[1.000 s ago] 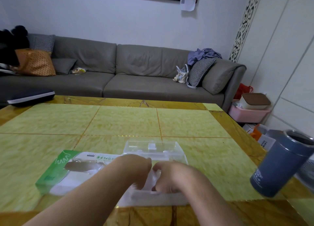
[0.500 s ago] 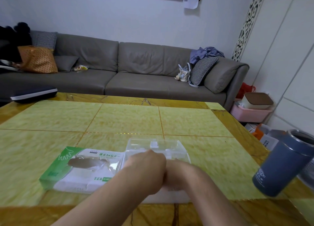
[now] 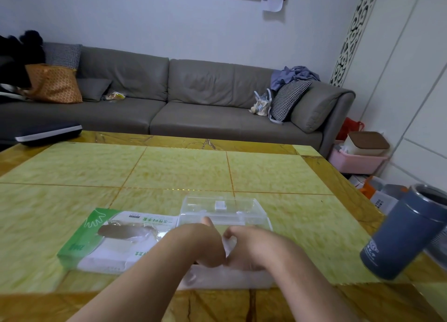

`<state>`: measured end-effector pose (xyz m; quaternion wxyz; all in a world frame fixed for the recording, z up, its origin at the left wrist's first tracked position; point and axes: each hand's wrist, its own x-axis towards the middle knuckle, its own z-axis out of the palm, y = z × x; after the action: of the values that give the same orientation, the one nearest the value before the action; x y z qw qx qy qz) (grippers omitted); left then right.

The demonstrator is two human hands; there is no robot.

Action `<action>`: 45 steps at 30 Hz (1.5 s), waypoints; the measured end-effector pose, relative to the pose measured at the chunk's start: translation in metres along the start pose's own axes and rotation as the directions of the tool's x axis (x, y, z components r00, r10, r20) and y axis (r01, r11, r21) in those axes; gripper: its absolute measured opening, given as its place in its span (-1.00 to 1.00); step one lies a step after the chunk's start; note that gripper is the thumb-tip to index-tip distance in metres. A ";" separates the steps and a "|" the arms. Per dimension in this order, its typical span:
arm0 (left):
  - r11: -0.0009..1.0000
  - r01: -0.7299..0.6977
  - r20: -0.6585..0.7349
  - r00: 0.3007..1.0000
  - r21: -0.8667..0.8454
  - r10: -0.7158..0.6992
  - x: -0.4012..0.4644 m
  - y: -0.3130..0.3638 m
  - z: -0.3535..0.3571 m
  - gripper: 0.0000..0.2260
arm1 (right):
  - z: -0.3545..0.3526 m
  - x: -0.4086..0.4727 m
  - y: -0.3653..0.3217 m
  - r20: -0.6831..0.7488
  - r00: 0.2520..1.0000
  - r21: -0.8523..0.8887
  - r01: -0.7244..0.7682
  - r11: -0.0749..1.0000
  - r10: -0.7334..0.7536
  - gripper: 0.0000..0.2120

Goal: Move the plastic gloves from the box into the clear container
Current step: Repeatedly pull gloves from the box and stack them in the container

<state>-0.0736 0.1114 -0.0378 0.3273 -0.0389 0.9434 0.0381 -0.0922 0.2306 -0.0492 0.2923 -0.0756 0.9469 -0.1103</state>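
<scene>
Head view, the only view. Yellow-green tiled counter (image 3: 169, 169) with a brown border; a grey sofa (image 3: 193, 99) stands behind it against the wall. Glove box (image 3: 106, 246), green and white with a torn oval opening on top, lies flat on the counter at near left. Clear container (image 3: 225, 212) sits just to the right of the box, touching or nearly touching it; its lid is hinged open toward the far side. Both hands are over the near half of the container, knuckles meeting at the middle. Left hand (image 3: 198, 245): fingers curled downward, thumb tip raised; whether it grips any plastic cannot be told, since the fingertips are hidden under the hand. Right hand (image 3: 251, 246): fingers curled, pinching a crumpled bit of thin translucent plastic gloves (image 3: 229, 245) that shows between the two hands. More whitish film shows through the container's near wall below the wrists, so the gloves are lying in the container under the hands; frame blurred here, no count possible. A blue-grey cylindrical tin (image 3: 408, 232) stands at the counter's right edge, well apart from the container. A dark flat case (image 3: 48, 133) rests at the far left corner.
</scene>
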 end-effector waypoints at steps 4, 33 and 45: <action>0.997 -0.079 0.018 0.997 0.013 0.079 -0.013 0.001 -0.003 -0.29 | -0.001 -0.006 0.001 -0.015 1.000 0.028 0.010 1.000 -0.010 -0.40; 0.895 -0.192 -0.721 0.669 -0.403 -0.181 -0.015 -0.146 0.041 -0.85 | 0.014 -0.021 -0.020 -0.568 0.808 -0.062 0.143 0.988 -0.153 -0.78; 0.947 -0.068 -0.515 0.850 -0.313 -0.109 0.001 -0.181 0.040 -0.63 | 0.037 0.003 -0.033 -0.466 0.802 0.002 0.424 0.906 -0.374 -0.64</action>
<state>-0.0316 -0.0648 -0.0779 0.0464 -0.1107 0.9773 0.1747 -0.0709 0.1916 -0.0722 0.0362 -0.2295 0.9440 -0.2342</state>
